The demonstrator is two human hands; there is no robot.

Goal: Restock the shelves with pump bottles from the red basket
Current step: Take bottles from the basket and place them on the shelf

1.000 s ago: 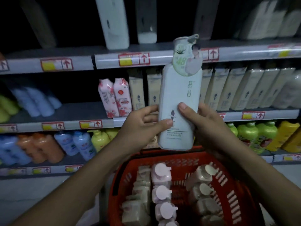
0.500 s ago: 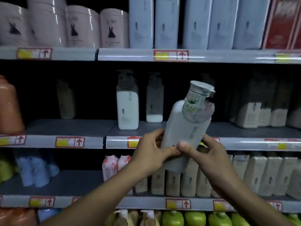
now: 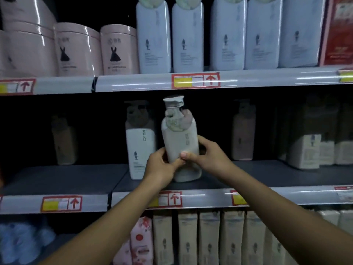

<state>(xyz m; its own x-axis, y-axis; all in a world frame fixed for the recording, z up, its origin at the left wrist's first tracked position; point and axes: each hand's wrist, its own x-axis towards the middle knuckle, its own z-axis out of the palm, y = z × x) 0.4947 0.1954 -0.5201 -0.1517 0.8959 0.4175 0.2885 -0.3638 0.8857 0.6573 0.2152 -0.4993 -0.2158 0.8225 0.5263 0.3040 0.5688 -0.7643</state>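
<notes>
Both hands — left hand (image 3: 162,165) and right hand (image 3: 208,157) — are gripping a pump bottle (image 3: 180,138), setting it just right of a matching bottle (image 3: 140,150) on the shelf (image 3: 76,178) — basket out of view, so what's left is unclear.

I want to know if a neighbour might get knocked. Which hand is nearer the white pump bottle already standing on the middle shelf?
Left. The left hand overlaps the standing bottle's lower right; the right hand grips the held bottle on its far side.

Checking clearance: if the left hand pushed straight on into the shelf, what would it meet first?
Probably the white bottle just past the left hand, left of the held bottle; depth is unclear.
</notes>
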